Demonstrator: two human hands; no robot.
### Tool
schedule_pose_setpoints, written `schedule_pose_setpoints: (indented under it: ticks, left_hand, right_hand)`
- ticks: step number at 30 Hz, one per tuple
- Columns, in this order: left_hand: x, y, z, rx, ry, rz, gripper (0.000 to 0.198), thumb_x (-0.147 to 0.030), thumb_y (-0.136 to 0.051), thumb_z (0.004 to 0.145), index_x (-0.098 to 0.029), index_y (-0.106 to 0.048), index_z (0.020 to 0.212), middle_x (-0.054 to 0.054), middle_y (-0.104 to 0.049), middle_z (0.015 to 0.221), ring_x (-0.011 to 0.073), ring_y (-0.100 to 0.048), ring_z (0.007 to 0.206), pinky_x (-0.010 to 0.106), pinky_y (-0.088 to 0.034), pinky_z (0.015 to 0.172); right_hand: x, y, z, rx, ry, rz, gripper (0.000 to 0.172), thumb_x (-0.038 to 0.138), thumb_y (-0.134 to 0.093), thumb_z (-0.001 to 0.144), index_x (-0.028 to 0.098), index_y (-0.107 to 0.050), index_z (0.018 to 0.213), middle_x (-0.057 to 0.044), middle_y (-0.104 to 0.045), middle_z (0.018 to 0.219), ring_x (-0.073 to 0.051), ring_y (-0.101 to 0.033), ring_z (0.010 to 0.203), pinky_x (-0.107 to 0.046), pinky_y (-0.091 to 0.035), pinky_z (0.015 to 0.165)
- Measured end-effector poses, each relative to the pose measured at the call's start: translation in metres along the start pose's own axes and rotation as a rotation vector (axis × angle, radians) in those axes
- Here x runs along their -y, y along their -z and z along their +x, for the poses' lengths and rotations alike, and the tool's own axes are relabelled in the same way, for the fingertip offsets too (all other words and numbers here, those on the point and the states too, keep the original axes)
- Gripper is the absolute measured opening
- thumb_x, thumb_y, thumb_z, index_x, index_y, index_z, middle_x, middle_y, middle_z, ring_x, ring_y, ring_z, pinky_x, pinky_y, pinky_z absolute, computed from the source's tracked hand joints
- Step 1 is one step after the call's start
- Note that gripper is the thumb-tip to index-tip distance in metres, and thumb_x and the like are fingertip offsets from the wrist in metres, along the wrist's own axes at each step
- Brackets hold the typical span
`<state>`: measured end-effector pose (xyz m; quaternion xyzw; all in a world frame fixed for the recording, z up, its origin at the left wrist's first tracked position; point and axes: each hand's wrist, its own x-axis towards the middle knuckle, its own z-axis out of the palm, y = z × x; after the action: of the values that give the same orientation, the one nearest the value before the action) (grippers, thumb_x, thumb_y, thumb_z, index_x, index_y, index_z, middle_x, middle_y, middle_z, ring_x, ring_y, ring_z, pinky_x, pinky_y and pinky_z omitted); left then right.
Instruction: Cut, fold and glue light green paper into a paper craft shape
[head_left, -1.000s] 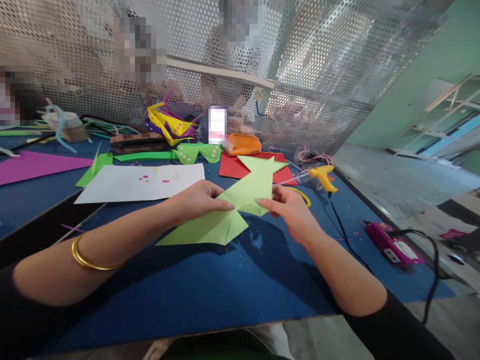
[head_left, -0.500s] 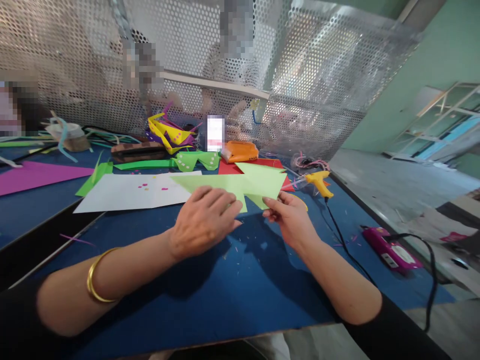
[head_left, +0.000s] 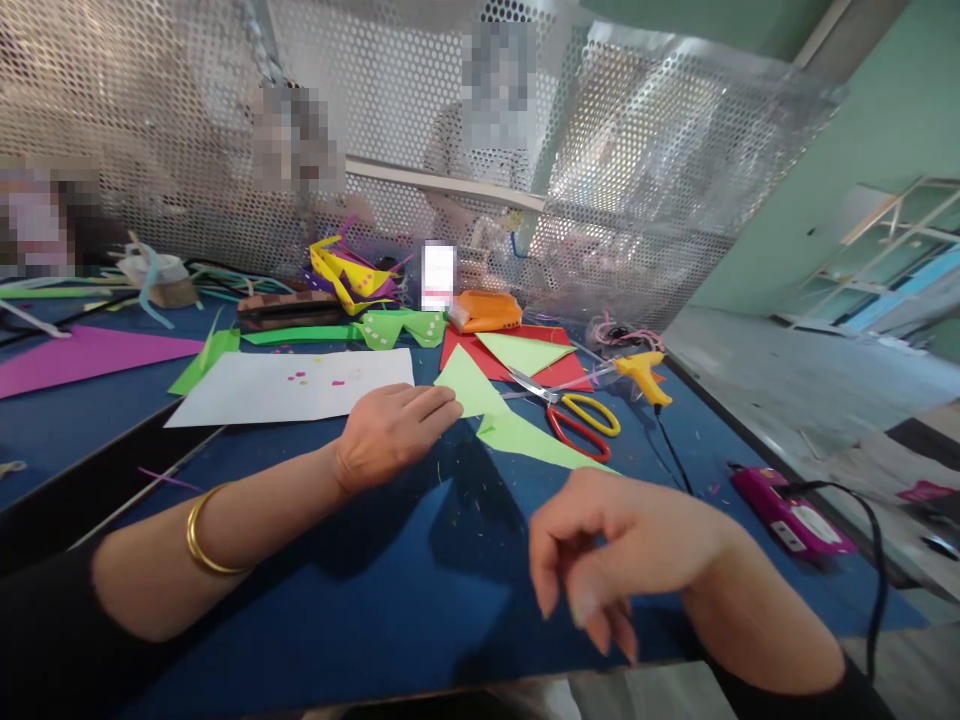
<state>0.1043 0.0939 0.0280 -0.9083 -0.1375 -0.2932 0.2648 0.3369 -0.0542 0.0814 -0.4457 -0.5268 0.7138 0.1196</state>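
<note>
My left hand, fingers pressed together, grips the edge of a pale green paper piece just over the table. A gold bangle circles that wrist. The thumb is hidden behind the hand. Beside the paper lies a long pale green strip; whether the two are joined I cannot tell. My right hand hangs near the front edge, palm down, with loosely bent fingers apart and nothing in them. Scissors with one red and one yellow handle lie beyond it, blades slightly apart. A white sheet with small pink bits is left of my left hand.
Red paper lies under a pale green triangle. Behind stand green glasses-shaped cutouts, a phone and an orange pouch. A yellow glue gun and a magenta power box trail cords at right.
My right hand has let go of the pale green paper and moved down towards the front edge. The paper in my left hand has turned. The scissors now show fully.
</note>
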Motion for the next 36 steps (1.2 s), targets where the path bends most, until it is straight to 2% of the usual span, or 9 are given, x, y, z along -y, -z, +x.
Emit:
schedule_pose_setpoints:
  ticks: [2,5,7,10,12,16,23,29,36]
  left_hand:
    - [-0.004,-0.003,-0.002,0.048,-0.009,-0.008,0.025,-0.012,-0.039,0.094,-0.019,-0.063,0.091,0.002,-0.070,0.091,0.0132,-0.060,0.068,0.029,-0.038,0.056]
    - [-0.011,-0.003,-0.001,0.204,-0.053,-0.051,0.025,-0.010,-0.039,0.092,-0.018,-0.062,0.083,0.003,-0.067,0.084,0.0145,-0.057,0.063,0.030,-0.035,0.052]
    - [-0.015,-0.003,0.000,0.316,-0.080,-0.092,0.024,-0.010,-0.041,0.092,-0.018,-0.060,0.079,0.003,-0.064,0.079,0.0155,-0.056,0.061,0.031,-0.034,0.052]
    - [-0.020,-0.006,0.000,0.395,-0.118,-0.144,0.022,-0.014,-0.044,0.092,-0.018,-0.060,0.078,0.003,-0.062,0.074,0.0167,-0.056,0.061,0.032,-0.034,0.053]
    - [-0.022,-0.009,-0.001,0.412,-0.133,-0.161,0.021,-0.017,-0.046,0.093,-0.019,-0.060,0.077,0.002,-0.062,0.073,0.0168,-0.056,0.063,0.032,-0.034,0.054]
    - [-0.023,-0.014,-0.003,0.375,-0.153,-0.183,0.022,-0.017,-0.049,0.092,-0.019,-0.060,0.073,0.001,-0.062,0.070,0.0168,-0.057,0.065,0.032,-0.035,0.055]
    - [-0.023,-0.022,-0.005,0.267,-0.092,-0.322,0.030,-0.020,-0.045,0.093,-0.018,-0.063,0.069,0.001,-0.063,0.065,0.0167,-0.060,0.067,0.030,-0.040,0.057]
    - [-0.024,-0.021,-0.008,0.246,0.082,-0.434,0.028,-0.023,-0.048,0.091,-0.020,-0.070,0.072,0.001,-0.067,0.068,0.0134,-0.062,0.065,0.026,-0.038,0.052]
    - [-0.021,-0.014,-0.006,0.341,0.133,-0.476,0.024,-0.025,-0.053,0.090,-0.020,-0.071,0.075,0.000,-0.069,0.071,0.0149,-0.064,0.067,0.027,-0.037,0.053]
  right_hand:
    - [0.006,0.007,-0.025,0.090,0.014,-0.064,0.041,0.053,-0.071,0.074,0.016,-0.073,0.091,-0.003,-0.069,0.062,-0.014,-0.065,0.049,-0.021,-0.049,0.049]
    - [0.014,0.022,-0.040,0.256,0.312,-0.127,0.047,0.059,-0.061,0.081,0.013,-0.073,0.084,-0.003,-0.064,0.051,-0.012,-0.062,0.042,-0.017,-0.046,0.044]
    - [0.017,0.029,-0.026,-0.038,0.453,-0.285,0.035,0.049,-0.063,0.085,0.015,-0.072,0.083,-0.003,-0.066,0.056,-0.011,-0.062,0.048,-0.019,-0.048,0.049]
    - [0.009,0.032,0.025,-0.675,0.577,-0.601,0.007,0.024,-0.065,0.085,0.019,-0.069,0.083,-0.001,-0.067,0.075,-0.012,-0.061,0.065,-0.024,-0.048,0.062]
    - [-0.004,0.031,0.061,-0.820,0.627,-0.767,0.009,0.015,-0.064,0.084,0.020,-0.069,0.079,-0.001,-0.065,0.081,-0.014,-0.062,0.078,-0.029,-0.048,0.073]
    - [-0.026,0.032,0.095,-0.826,0.558,-0.808,0.009,0.011,-0.067,0.081,0.019,-0.068,0.077,0.001,-0.062,0.079,-0.013,-0.060,0.074,-0.027,-0.045,0.070]
    - [-0.035,0.037,0.093,-0.827,0.443,-0.965,0.010,0.013,-0.075,0.076,0.019,-0.068,0.081,0.002,-0.063,0.081,-0.011,-0.059,0.070,-0.025,-0.040,0.067]
    - [-0.041,0.041,0.099,-0.867,0.488,-0.929,0.007,0.016,-0.074,0.077,0.021,-0.069,0.079,0.002,-0.065,0.080,-0.011,-0.060,0.070,-0.023,-0.041,0.065]
    - [-0.046,0.043,0.104,-0.858,0.591,-0.963,0.008,0.014,-0.066,0.084,0.021,-0.069,0.080,0.001,-0.066,0.083,-0.012,-0.061,0.075,-0.024,-0.043,0.069]
